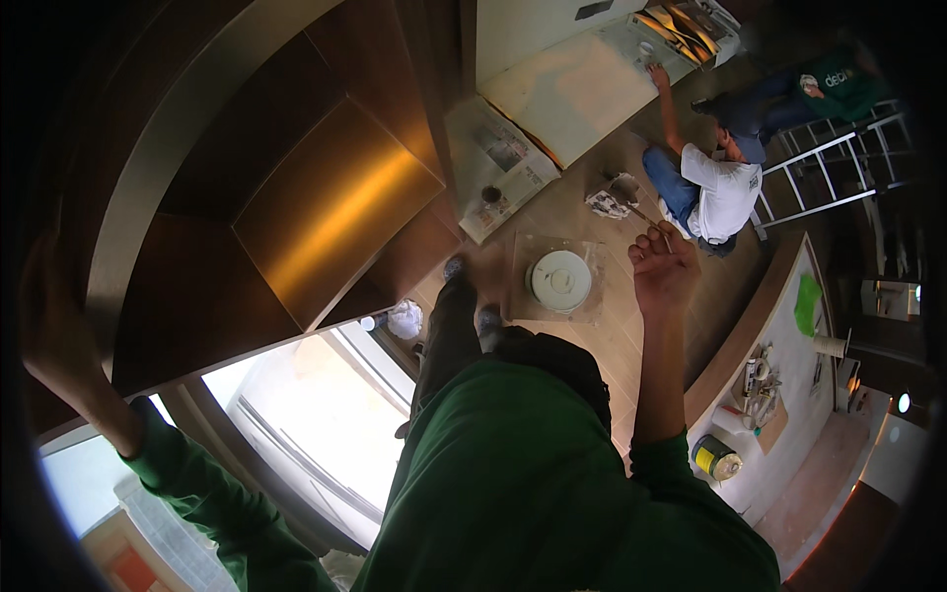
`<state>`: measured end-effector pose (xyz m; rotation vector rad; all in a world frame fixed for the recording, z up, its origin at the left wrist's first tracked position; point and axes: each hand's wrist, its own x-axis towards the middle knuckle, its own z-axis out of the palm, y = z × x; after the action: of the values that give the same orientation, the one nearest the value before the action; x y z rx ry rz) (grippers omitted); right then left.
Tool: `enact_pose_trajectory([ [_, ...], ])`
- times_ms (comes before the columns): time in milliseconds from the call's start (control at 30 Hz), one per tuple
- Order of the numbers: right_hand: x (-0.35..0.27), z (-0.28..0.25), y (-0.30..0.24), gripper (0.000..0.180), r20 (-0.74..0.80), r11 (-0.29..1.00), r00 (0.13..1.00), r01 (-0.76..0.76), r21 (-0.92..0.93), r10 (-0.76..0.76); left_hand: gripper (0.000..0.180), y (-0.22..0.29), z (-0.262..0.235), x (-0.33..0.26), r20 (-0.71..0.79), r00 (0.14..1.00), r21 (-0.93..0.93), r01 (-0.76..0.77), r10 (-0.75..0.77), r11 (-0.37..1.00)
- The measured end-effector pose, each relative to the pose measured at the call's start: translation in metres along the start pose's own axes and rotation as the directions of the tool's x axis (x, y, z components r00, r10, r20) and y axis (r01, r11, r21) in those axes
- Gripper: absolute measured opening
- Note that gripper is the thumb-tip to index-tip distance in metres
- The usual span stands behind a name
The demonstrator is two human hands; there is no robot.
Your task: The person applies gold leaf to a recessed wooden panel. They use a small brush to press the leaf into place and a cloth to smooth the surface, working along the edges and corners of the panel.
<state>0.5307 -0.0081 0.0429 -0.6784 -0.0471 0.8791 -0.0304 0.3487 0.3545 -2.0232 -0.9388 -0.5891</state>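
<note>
The person stands high up, looking down past their green sleeves. The left hand [49, 326] is raised against the curved, glossy dark-brown wooden ceiling panel [326, 197], fingers wrapped over its pale grey edge strip [148, 178] as if bracing; whether it actually clamps the strip I cannot tell. The right hand [663, 268] hangs out in front, fingers pinched together on a thin stick-like tool [659, 233], perhaps a small brush, too small to tell. Far below that hand, on the wood-look floor [612, 326], sits a round white lidded bucket [560, 279] on a clear sheet. Beyond it a crouching person in a white shirt [715, 192] works. To work well here, I judge, keep the left hand's hold firm and move the right hand slowly.
</note>
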Motion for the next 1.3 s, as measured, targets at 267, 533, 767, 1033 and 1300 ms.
enact_pose_trajectory([
  [267, -0.003, -0.004, -0.008, 0.027, -0.064, 0.999, 0.998, 0.010, -0.033, -0.012, 0.029, 0.066, -0.012, 0.004, 0.035, 0.871, -0.094, 0.492, -0.491, 0.866],
  [533, 0.006, 0.000, 0.001, 0.027, -0.033, 1.000, 0.999, 0.002, 0.007, -0.002, 0.033, 0.047, 0.005, -0.021, 0.134, 0.838, -0.319, 0.542, -0.529, 0.777],
  [767, 0.007, 0.034, -0.019, 0.027, 0.131, 0.993, 0.988, 0.073, 0.096, -0.085, 0.033, 0.049, 0.036, -0.018, 0.113, 0.908, -0.431, 0.411, -0.404, 0.803],
  [1033, -0.002, 0.141, -0.015, 0.030, 0.424, 0.976, 0.903, -0.033, 0.215, -0.063, 0.041, 0.075, -0.019, -0.013, 0.068, 0.825, -0.565, 0.496, -0.562, 0.660],
  [1300, -0.036, 0.353, -0.007, 0.031, 0.831, 0.954, 0.476, 0.067, 0.291, -0.287, 0.035, 0.118, -0.038, 0.021, -0.255, 0.844, -0.531, 0.285, -0.472, 0.798],
])
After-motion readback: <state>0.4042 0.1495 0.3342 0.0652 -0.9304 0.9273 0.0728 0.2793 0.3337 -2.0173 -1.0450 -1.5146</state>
